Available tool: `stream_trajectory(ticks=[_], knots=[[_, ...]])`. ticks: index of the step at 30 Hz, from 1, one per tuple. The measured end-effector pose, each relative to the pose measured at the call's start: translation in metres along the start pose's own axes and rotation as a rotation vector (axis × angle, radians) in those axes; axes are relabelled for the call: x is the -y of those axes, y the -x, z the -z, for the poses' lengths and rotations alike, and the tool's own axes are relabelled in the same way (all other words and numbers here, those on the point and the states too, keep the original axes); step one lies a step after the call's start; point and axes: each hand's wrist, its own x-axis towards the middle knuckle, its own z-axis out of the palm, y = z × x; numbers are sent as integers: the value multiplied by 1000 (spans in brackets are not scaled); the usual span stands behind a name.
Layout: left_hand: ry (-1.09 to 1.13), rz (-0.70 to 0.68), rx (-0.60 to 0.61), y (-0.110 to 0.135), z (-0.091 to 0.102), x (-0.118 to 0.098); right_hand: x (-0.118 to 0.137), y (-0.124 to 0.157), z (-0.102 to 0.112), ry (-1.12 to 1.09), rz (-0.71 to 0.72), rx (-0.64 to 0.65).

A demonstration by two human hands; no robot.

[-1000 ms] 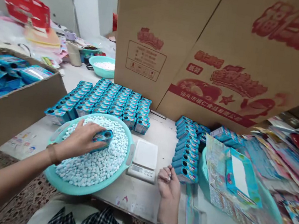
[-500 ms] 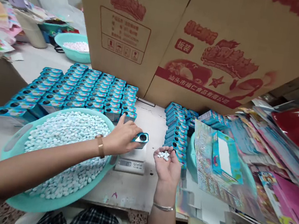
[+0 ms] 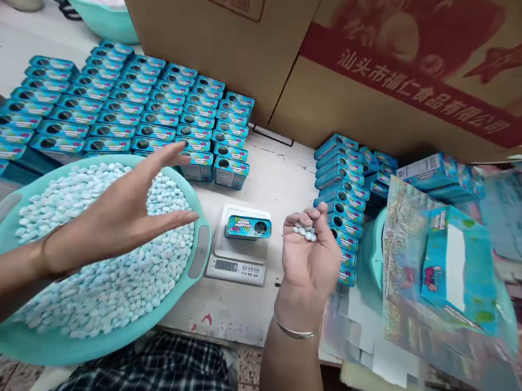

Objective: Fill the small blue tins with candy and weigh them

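My left hand point(image 3: 126, 208), thumb and fingers apart and nothing between them, hovers over a turquoise basin point(image 3: 197, 225) full of pale blue and white candies point(image 3: 98, 302). A blue candy box point(image 3: 249, 228) rests on a white digital scale point(image 3: 236, 270), apart from both hands; I cannot read the display surely. Just right of the scale, my right hand point(image 3: 308, 261) is turned palm up with its fingers curled round several small candies point(image 3: 304, 232). A silver bangle is on that wrist.
Rows of blue boxes point(image 3: 122, 106) stand behind the basin. More boxes point(image 3: 341, 181) line up at the right. A large cardboard carton point(image 3: 206, 37) walls off the back. Shiny film point(image 3: 399, 275) and an opened blue carton point(image 3: 463, 271) lie at the right. Another basin point(image 3: 98, 18) stands back left.
My left hand has let go of the blue box, now on the scale, and moved left over the basin. My right hand's fingers have curled in more. The view has tilted down.
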Motion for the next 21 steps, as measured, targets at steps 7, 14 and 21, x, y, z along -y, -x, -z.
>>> stream_trajectory(ticks=[7,14,21], knots=[[111,35,56,10,-11,10,-12,-3,-6,101,49,115],[44,-180,260,-12,-38,-6,-21,-1,-12,65,54,30],[-72,-220,403,-32,-83,-28,-30,5,-15,130,149,54]])
